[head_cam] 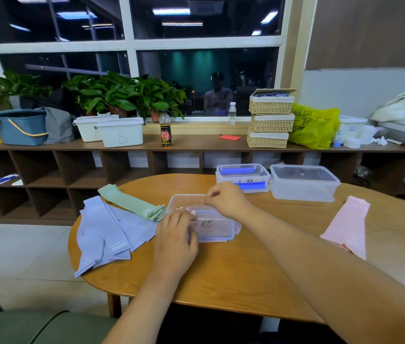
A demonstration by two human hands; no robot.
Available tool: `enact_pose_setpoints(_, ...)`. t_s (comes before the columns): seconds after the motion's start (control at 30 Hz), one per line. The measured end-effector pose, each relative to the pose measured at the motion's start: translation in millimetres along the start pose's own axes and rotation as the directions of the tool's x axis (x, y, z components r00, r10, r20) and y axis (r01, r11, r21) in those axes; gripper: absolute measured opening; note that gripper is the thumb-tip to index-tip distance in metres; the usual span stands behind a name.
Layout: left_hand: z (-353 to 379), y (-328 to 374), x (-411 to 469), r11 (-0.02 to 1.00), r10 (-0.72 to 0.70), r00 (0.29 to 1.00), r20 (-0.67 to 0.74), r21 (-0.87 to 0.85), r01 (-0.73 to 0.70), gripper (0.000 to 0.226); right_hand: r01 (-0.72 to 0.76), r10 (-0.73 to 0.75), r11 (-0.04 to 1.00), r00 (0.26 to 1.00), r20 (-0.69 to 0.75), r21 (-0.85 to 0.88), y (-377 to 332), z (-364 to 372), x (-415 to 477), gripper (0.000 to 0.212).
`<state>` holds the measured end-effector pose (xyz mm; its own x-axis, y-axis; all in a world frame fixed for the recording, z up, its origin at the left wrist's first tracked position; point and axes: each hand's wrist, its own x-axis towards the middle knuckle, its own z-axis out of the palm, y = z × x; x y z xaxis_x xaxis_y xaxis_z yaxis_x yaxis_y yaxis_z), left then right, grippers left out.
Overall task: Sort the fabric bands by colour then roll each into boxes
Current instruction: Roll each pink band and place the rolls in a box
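Dark windows and a plant-lined shelf (196,142) back the round tabletop (221,274), and I'm working over the clear box (186,196) at its centre. The left hand (175,240) has its grip curled on a pink band (192,212), of which only slivers peek past the fingertips at the box's 9 o'clock rim. The right hand (225,199) has its grip pressed into a pinch at 12, on what I cannot tell. Lilac bands (107,229) fan out at 9 o'clock, green bands (132,203) lie at 10 and a pink pile (347,224) at 3. A blue-clipped box (242,173) and a plain box (303,192) sit at 1. The bands look flat and matte, some printed with numbers. I judge them light, soft and stretchy, so a roll may spring open; I'd hold it across its sides.
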<state>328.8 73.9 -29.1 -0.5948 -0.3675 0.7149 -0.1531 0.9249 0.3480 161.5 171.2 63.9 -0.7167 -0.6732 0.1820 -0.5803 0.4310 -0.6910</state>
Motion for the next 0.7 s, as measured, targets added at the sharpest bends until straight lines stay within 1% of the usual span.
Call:
enact_pose_setpoints(0.07,9,13,-2,0.994,0.103,0.994,0.028,-0.047,-0.102,0.020,0.044,-0.042,0.998,0.998,-0.051,0.043,20,-20,-27,0.012)
enact_pose_setpoints(0.13,22,30,-2,0.984,0.158,0.984,0.081,-0.098,-0.150,0.015,0.066,-0.060,0.996,0.993,-0.099,0.059,44,-39,-51,0.010)
enact_pose_setpoints(0.2,37,51,-3,0.972,0.212,0.969,0.130,-0.133,-0.195,0.013,0.064,-0.053,0.996,0.983,-0.177,0.058,71,-58,-73,0.008)
enact_pose_setpoints(0.33,68,100,-3,0.937,0.333,0.922,0.194,-0.177,-0.301,0.014,-0.003,-0.014,0.998,0.958,-0.287,-0.061,131,-96,-112,0.007)
enact_pose_setpoints(0.4,83,123,-1,0.921,0.378,0.897,0.230,-0.190,-0.340,0.013,-0.048,0.025,0.997,0.938,-0.347,-0.060,158,-112,-128,0.013)
enact_pose_setpoints(0.47,96,142,2,0.910,0.407,0.873,0.269,-0.199,-0.364,0.011,-0.097,0.063,0.994,0.902,-0.428,-0.058,178,-125,-143,0.020)
enact_pose_setpoints(0.53,106,157,6,0.906,0.420,0.852,0.314,-0.203,-0.372,0.011,-0.151,0.088,0.984,0.870,-0.486,-0.092,195,-136,-158,0.026)
enact_pose_setpoints(0.6,114,166,8,0.906,0.422,0.836,0.351,-0.203,-0.371,0.014,-0.230,0.122,0.958,0.869,-0.479,-0.172,212,-142,-171,0.034)
enact_pose_setpoints(0.67,120,167,10,0.912,0.407,0.839,0.361,-0.205,-0.355,0.015,-0.298,0.166,0.911,0.897,-0.409,-0.284,227,-141,-180,0.039)
enact_pose_setpoints(0.7,122,166,10,0.919,0.390,0.848,0.359,-0.208,-0.334,0.015,-0.317,0.189,0.900,0.902,-0.387,-0.299,232,-141,-181,0.038)
